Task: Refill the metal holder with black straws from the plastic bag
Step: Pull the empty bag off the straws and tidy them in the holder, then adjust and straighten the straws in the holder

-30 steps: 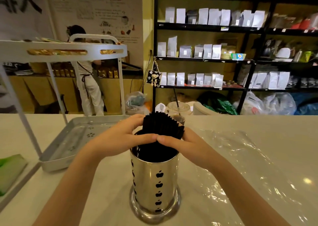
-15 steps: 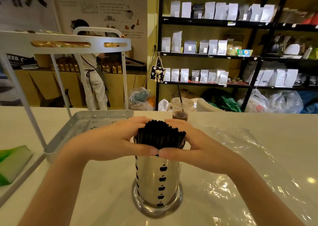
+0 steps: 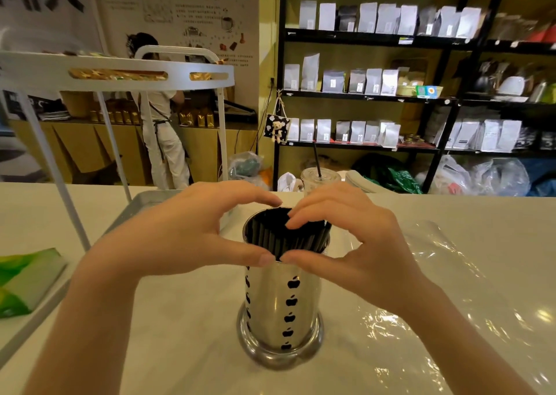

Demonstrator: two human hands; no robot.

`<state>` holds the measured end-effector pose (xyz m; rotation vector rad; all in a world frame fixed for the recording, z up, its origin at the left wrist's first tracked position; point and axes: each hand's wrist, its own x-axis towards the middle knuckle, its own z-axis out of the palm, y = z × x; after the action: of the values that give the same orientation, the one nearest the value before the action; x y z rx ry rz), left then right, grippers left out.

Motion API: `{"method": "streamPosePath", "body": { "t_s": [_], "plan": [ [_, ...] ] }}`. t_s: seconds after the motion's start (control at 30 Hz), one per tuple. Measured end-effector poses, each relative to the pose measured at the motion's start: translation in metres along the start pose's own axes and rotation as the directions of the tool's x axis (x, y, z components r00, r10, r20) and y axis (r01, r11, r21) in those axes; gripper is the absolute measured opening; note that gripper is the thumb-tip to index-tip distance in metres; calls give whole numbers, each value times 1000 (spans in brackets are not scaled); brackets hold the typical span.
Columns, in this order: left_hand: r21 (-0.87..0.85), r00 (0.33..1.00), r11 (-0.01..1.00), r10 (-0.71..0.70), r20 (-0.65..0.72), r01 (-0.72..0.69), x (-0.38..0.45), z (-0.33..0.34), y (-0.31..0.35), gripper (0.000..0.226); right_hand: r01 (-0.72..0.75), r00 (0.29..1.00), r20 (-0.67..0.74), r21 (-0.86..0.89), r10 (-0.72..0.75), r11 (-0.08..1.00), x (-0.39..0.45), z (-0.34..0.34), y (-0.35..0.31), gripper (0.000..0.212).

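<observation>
Both hands cup the top of the metal holder (image 3: 281, 301) without clenching: left hand (image 3: 183, 238) at its 9 o'clock, right hand (image 3: 358, 244) at its 3 o'clock. Thumb tips meet at the rim's 6 o'clock, touching the near edge. Right fingertips (image 3: 296, 221) rest on the black straws (image 3: 281, 235); left index arcs over to the rim's 12 o'clock. Neither hand grasps anything; fingers are curved and loose around the bundle, and the straw tops are visible between them.

Straws stand upright inside the holder, tops sitting a bit above the rim, packed tight and filling the opening. Holder stands upright on the white counter (image 3: 168, 319), centre frame, with a wide base and apple-shaped cutouts down its wall.

Clear plastic bag (image 3: 445, 274) lies flat and crinkled on the counter at the holder's 3 o'clock, passing under the right forearm. Metal tray (image 3: 144, 202) at 10 o'clock, partly behind the left hand. Iced drink cup (image 3: 319, 181) with a black straw at 12 o'clock, behind the fingers.
</observation>
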<state>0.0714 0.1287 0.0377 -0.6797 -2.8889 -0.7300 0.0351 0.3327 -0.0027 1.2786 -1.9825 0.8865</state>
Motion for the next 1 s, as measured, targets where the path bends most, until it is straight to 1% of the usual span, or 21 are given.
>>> {"method": "streamPosePath", "body": {
  "t_s": [0.13, 0.27, 0.33, 0.37, 0.43, 0.5, 0.57, 0.67, 0.73, 0.8, 0.83, 0.87, 0.93, 1.0],
  "plan": [
    [-10, 996, 999, 34, -78, -35, 1, 2, 3, 71, -10, 998, -55, 26, 11, 1000, 1, 1, -1, 19],
    [-78, 989, 992, 89, -117, -99, 2, 1, 3, 66, -51, 992, -109, 163, 69, 985, 11, -7, -10, 19],
    [-129, 986, 985, 100, -137, -118, 3, 1, 3, 62, -59, 981, -167, 244, 101, 968, 24, -21, -16, 24],
    [-146, 983, 981, 109, -144, -130, 3, 1, 4, 60, -50, 971, -208, 287, 113, 957, 32, -30, -19, 23],
    [-178, 980, 972, 125, -155, -152, 3, 0, 6, 53, 6, 942, -317, 341, 109, 940, 50, -50, -25, 15],
    [-215, 978, 963, 126, -168, -161, 4, 0, 9, 45, 77, 888, -448, 363, 102, 929, 67, -69, -29, 15],
    [-257, 970, 950, 122, -211, -175, 4, 1, 11, 40, 114, 829, -541, 411, 142, 904, 78, -82, -28, 14],
    [-315, 942, 925, 110, -318, -215, 1, 1, 10, 28, 111, 769, -587, 515, 255, 850, 83, -89, -20, 13],
    [-344, 917, 904, 111, -384, -254, -2, -2, 8, 24, 66, 732, -590, 559, 340, 827, 78, -85, -13, 11],
    [-392, 874, 879, 56, -483, -272, -5, -7, 4, 16, -17, 705, -568, 585, 424, 811, 69, -78, -5, 10],
    [-430, 835, 858, -3, -550, -281, -7, -10, 2, 13, -79, 694, -545, 592, 470, 802, 62, -73, 0, 9],
    [-464, 782, 835, -68, -619, -295, -8, -12, -1, 15, -156, 690, -509, 590, 515, 792, 54, -67, 4, 8],
    [-502, 674, 802, -177, -717, -324, -10, -17, -8, 19, -332, 716, -388, 542, 580, 772, 38, -53, 14, 6],
    [-501, 583, 805, -251, -773, -317, -10, -18, -17, 18, -461, 781, -209, 443, 589, 769, 25, -36, 20, 7]
  ]
}}
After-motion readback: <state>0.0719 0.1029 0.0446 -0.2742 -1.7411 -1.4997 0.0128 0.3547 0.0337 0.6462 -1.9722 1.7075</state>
